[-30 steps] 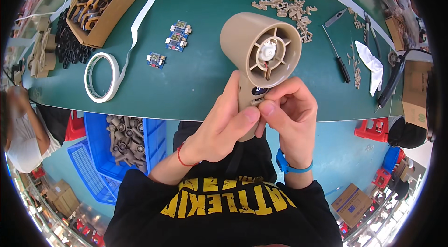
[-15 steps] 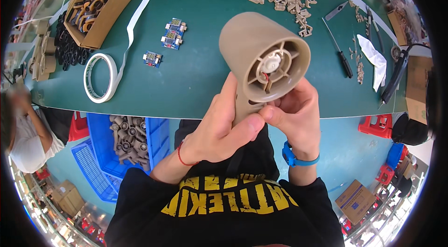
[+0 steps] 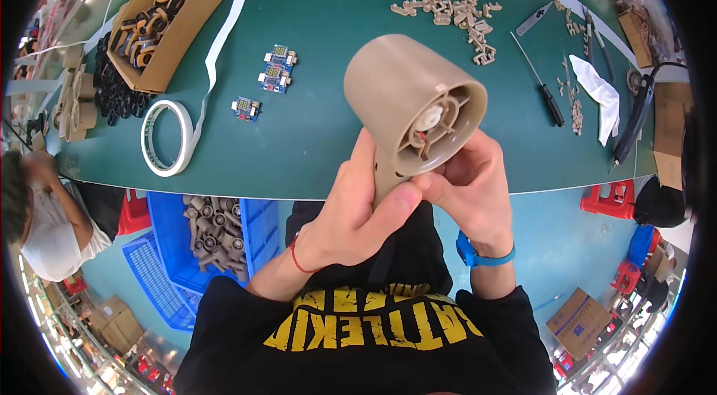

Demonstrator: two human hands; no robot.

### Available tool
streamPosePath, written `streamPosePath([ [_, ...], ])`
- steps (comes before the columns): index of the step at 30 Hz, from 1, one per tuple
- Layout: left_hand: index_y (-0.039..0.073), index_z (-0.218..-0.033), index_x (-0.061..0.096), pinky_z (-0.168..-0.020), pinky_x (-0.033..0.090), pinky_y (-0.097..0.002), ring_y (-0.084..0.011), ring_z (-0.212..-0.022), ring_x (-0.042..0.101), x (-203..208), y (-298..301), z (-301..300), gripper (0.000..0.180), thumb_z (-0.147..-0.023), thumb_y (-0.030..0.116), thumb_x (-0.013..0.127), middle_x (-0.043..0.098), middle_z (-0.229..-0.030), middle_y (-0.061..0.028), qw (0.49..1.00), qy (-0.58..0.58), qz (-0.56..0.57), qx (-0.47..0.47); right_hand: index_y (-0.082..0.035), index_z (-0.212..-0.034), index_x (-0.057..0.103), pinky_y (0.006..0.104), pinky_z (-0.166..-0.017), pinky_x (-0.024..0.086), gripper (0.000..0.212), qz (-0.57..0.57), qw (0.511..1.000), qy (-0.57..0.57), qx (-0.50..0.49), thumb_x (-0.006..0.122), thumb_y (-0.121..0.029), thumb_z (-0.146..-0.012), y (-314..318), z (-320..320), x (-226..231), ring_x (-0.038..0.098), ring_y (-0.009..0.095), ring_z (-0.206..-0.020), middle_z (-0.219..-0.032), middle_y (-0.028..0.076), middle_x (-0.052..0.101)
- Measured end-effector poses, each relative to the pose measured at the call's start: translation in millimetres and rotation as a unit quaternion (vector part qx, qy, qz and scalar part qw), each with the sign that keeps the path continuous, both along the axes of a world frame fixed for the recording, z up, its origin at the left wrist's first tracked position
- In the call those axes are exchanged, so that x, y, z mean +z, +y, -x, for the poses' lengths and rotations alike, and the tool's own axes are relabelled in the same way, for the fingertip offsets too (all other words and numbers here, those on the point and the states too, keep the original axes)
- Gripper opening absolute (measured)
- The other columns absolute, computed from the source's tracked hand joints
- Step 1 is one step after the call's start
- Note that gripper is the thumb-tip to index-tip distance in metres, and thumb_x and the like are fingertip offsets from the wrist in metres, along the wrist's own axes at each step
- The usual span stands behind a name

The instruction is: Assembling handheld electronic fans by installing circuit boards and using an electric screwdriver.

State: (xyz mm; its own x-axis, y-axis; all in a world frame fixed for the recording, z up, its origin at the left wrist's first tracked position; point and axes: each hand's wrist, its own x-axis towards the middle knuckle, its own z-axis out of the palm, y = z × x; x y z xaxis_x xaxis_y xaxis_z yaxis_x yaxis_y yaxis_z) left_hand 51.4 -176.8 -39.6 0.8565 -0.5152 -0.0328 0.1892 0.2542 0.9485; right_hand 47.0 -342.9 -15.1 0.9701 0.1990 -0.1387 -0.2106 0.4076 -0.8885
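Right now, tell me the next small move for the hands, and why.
Probably tilt the beige fan housing back slightly with the left hand, which grips its handle: from the head view, the housing's open end covers part of the right hand, so what that hand touches cannot be seen clearly.

White tape roll (image 3: 186, 135) on green table (image 3: 295, 145) — red stool (image 3: 614, 198) right.

Assembly workshop, green workbench (image 3: 314, 148), small circuit boards (image 3: 275, 80), screwdriver (image 3: 551, 105), blue crate (image 3: 261, 231) of parts (image 3: 216, 227)
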Motion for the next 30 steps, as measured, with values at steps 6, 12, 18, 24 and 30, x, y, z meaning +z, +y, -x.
streamPosePath([
  [6,-0.005,-0.141,0.023,-0.066,0.047,-0.0255,-0.0122,-0.073,0.055,3,-3,-2,0.060,-0.092,0.015,0.051,0.053,-0.109,-0.0106,0.994,0.052,0.099,-0.013,0.002,-0.100,0.054,0.0268,-0.063,0.055,0.022,-0.043,0.998,-0.033,0.012,0.069,0.005,-0.084,-4,-6,-7,0.067,0.017,-0.067,-0.082,0.008,0.062],
  [12,-0.005,-0.140,0.024,-0.055,0.043,-0.0216,-0.0088,-0.063,0.050,1,-3,-2,0.059,-0.096,0.026,0.048,0.052,-0.106,-0.0095,0.986,0.079,0.147,-0.004,0.001,-0.101,0.056,0.0274,-0.071,0.052,0.018,-0.043,0.996,-0.066,0.029,0.063,0.006,-0.086,-9,2,-16,0.068,0.018,-0.076,-0.102,0.009,0.054],
  [18,-0.007,-0.133,0.034,-0.044,0.040,-0.0211,-0.0082,-0.057,0.050,5,-7,0,0.061,-0.096,0.039,0.048,0.055,-0.100,-0.0099,0.990,0.066,0.108,0.065,0.004,-0.101,0.057,0.0304,-0.073,0.053,0.013,-0.022,0.998,-0.054,0.026,0.057,0.008,-0.089,-3,3,-15,0.068,0.019,-0.079,-0.104,0.011,0.054],
  [24,-0.005,-0.137,0.030,-0.045,0.040,-0.0208,-0.0086,-0.055,0.050,5,-4,-4,0.063,-0.095,0.038,0.049,0.054,-0.103,-0.0093,0.986,0.099,0.133,0.023,0.004,-0.100,0.056,0.0302,-0.072,0.053,0.011,-0.018,0.999,-0.038,0.011,0.056,0.008,-0.089,-2,4,-12,0.068,0.020,-0.079,-0.105,0.012,0.054],
  [30,-0.004,-0.138,0.029,-0.045,0.039,-0.0210,-0.0087,-0.055,0.049,7,-4,-4,0.060,-0.096,0.033,0.049,0.052,-0.103,-0.0092,0.983,0.105,0.152,0.016,0.004,-0.102,0.055,0.0312,-0.073,0.053,0.013,-0.009,0.996,-0.086,0.026,0.056,0.007,-0.090,-4,2,-15,0.067,0.020,-0.080,-0.105,0.012,0.053],
])
